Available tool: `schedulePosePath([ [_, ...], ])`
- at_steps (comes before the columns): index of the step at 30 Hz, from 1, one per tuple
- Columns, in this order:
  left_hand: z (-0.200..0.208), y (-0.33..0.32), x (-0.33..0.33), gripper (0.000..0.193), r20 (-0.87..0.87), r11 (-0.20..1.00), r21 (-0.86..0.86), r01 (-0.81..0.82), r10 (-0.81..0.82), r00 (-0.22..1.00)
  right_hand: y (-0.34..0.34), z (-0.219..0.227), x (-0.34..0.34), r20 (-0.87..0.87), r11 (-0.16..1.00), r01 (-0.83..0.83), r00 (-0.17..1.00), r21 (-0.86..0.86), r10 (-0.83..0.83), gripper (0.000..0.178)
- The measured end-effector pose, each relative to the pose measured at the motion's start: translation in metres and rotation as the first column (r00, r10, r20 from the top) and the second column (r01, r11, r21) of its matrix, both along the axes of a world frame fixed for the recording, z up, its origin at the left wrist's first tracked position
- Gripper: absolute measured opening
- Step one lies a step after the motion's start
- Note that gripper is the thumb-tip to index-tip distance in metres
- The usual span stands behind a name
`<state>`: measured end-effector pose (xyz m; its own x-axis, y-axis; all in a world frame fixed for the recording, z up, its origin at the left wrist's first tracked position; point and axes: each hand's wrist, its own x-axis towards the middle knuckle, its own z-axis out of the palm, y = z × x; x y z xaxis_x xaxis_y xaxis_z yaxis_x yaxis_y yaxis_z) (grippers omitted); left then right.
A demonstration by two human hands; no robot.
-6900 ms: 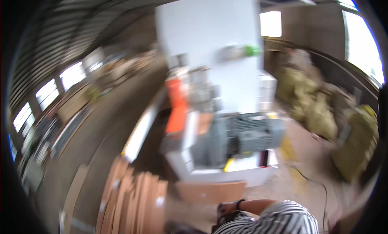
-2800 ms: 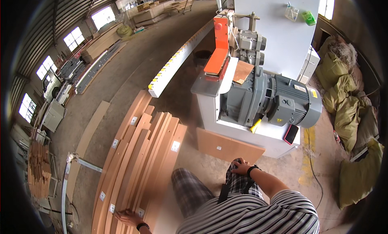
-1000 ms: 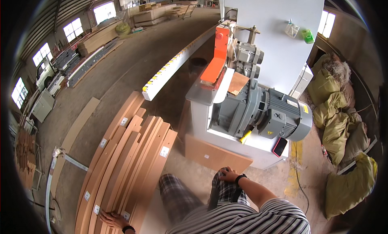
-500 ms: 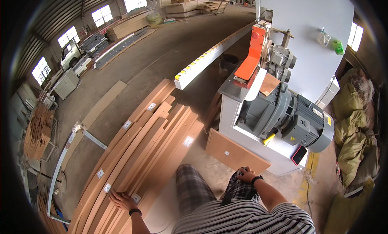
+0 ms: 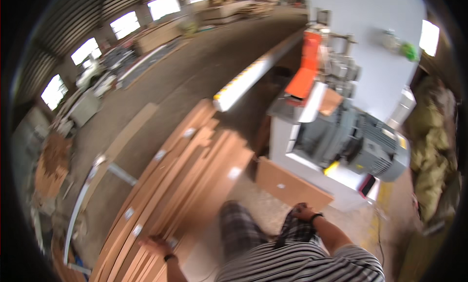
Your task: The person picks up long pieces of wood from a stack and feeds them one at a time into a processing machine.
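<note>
My left hand (image 5: 155, 244) is over a stack of long brown boards (image 5: 183, 177) and seems to rest on it, beside a small white label. Its fingers look spread and hold nothing, though motion blurs them. On my right knee lies my right hand (image 5: 304, 212), fingers draped over the checked cloth and no object in it. Several white labels dot the boards, whose far ends are uneven. Just past my right knee, a flat brown panel (image 5: 287, 186) leans against the base of a machine.
The machine carries a grey motor (image 5: 375, 148), an orange guard (image 5: 305, 72), a yellow-handled tool (image 5: 331, 168) and a phone (image 5: 366, 186). A white roller rail (image 5: 253, 77) juts out above the floor. Yellowish sacks (image 5: 426, 150) pile up at right; a metal frame (image 5: 78, 211) stands at left.
The whole view has shifted slightly, so things sit a little farther right and lower, and it is blurred. My hands keep nearly the same places on the boards and knee.
</note>
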<state>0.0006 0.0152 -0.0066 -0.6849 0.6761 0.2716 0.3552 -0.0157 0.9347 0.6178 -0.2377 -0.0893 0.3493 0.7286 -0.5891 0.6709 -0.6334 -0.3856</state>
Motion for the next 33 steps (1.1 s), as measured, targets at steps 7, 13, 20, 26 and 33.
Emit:
schedulePosePath([
  [7, 0.036, -0.009, 0.025, 0.055, -0.884, 0.946, -0.129, -0.296, 0.026, 0.468, -0.002, 0.001, 0.007, -0.100, 0.992, 0.117, 0.987, -0.054, -0.122, 0.076],
  [13, 0.045, -0.019, 0.012, 0.053, -0.886, 0.953, -0.078, -0.294, 0.069, 0.459, 0.010, 0.009, -0.007, -0.071, 0.991, 0.091, 0.993, -0.102, -0.099, 0.073],
  [20, 0.044, -0.015, 0.016, 0.056, -0.884, 0.956, -0.097, -0.277, 0.045, 0.465, 0.002, -0.006, -0.002, -0.061, 0.996, 0.085, 0.994, -0.040, -0.087, 0.075],
  [26, 0.016, -0.010, -0.035, 0.051, -0.290, 0.993, -0.103, -0.053, 0.021, 0.957, 0.017, 0.011, -0.013, 0.001, 0.998, -0.063, 0.998, 0.024, 0.063, 0.066],
  [33, 0.007, 0.002, 0.013, 0.058, -0.894, 0.859, -0.293, -0.421, -0.090, 0.439, 0.061, 0.007, 0.078, 0.471, 0.800, -0.569, 0.768, 0.189, 0.435, 0.034],
])
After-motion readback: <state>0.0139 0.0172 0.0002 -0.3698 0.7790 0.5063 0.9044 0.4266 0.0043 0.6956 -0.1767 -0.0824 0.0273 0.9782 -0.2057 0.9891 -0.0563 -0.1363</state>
